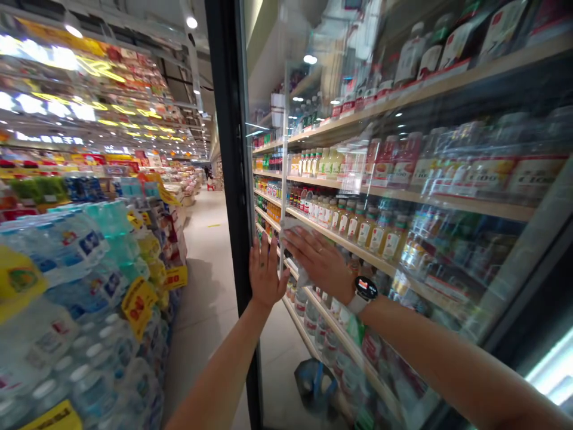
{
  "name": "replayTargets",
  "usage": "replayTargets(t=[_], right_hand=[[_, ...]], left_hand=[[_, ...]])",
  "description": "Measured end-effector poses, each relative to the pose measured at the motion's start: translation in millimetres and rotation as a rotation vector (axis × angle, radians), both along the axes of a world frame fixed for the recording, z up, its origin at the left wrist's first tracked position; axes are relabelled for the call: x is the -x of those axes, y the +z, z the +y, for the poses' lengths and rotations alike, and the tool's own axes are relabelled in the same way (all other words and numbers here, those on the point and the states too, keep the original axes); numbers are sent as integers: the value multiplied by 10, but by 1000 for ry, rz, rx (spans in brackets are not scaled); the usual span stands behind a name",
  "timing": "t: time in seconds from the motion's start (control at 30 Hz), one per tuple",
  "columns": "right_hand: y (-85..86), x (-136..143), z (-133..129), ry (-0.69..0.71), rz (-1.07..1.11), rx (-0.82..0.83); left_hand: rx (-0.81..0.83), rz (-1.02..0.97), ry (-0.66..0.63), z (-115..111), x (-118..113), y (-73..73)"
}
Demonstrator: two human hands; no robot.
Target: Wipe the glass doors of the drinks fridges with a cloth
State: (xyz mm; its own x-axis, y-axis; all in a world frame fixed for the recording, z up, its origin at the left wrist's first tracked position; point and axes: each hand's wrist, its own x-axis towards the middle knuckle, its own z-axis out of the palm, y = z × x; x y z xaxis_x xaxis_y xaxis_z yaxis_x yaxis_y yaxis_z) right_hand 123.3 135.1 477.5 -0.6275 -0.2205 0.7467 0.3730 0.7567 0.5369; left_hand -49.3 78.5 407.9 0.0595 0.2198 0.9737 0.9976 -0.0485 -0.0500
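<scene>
A glass cooler door (380, 36) with a black frame (230, 149) stands before me. My left hand (267, 273) lies flat against the door beside the frame, fingers stretched upward, holding nothing. On the glass to its right, my right hand (320, 258) presses a white cloth (292, 223); the cloth shows above the fingertips and below the palm, the rest being hidden. A watch (366, 288) is on my right wrist. Bottles on shelves appear in the glass, partly blurred; which are reflections I cannot tell.
Stacked packs of bottled water (58, 245) with yellow price signs (138, 304) line the left. A pale floor aisle (210, 239) runs between them and the door. Far down it is a red stool (210, 184). A dark object with blue parts (316, 382) shows low in the glass.
</scene>
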Motion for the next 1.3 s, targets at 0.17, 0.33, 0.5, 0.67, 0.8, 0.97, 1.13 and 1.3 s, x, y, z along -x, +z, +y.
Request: replayTargets(t=[0.17, 0.33, 0.5, 0.67, 0.8, 0.97, 1.13, 1.3], right_hand=[[-711, -124, -56, 22, -95, -34], [-788, -383, -33, 3, -167, -36], [-272, -1004, 239, -182, 26, 70], [-93, -1505, 432, -340, 450, 125], [-458, -1360, 368, -338, 542, 161], [-1292, -1221, 262, -355, 500, 167], [-1949, -1345, 104, -382, 435, 153], [-1503, -1323, 63, -337, 435, 144]], left_hand=[[-14, 13, -23, -20, -18, 10], [51, -59, -42, 3, 4, 5], [55, -76, -108, 13, 91, 35], [-57, -58, -97, 48, -335, 118], [-33, 82, -226, 207, -1091, 141], [26, 59, -207, 334, -1552, 89], [51, 37, -221, 297, -1524, 83], [41, 51, -176, 317, -1545, 96]])
